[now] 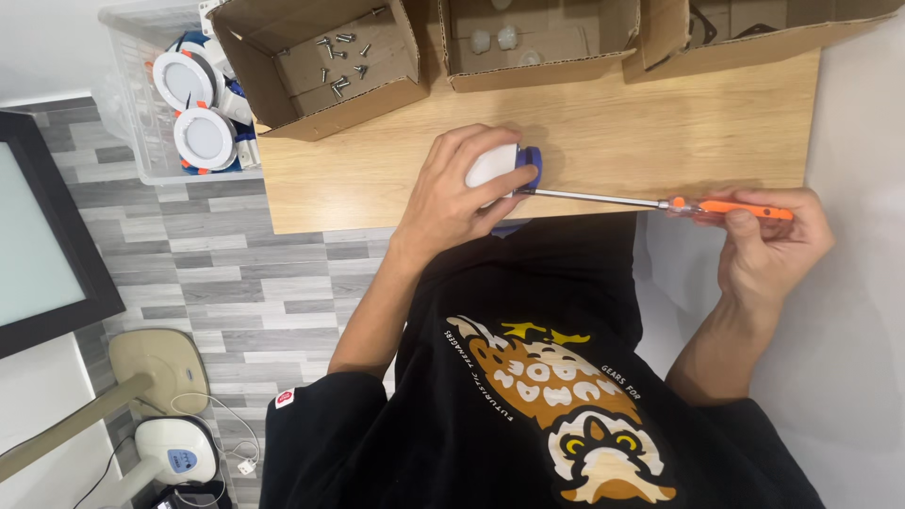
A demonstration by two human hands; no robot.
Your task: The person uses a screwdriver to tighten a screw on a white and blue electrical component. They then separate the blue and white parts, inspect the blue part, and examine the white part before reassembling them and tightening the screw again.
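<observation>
Three cardboard boxes (320,71) behind; left hand (452,198) grips white fixture (495,165), right hand (768,240) grips screwdriver (660,203).

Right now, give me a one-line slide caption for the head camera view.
Left hand steadies a white and blue part on the wooden table while the right hand drives a screwdriver into it.

Between my two hands the worktop (603,132) lies bare — a wide strip of wood where I could pass freely, crossed only by the long shaft of the screwdriver (660,203) near the front edge. Along the far side three open cardboard boxes block the way: the box of screws (325,61), the middle box (537,42) and the right box (754,33). Off the left end a clear bin (132,132) of round lamps stands just beside the worktop.
</observation>
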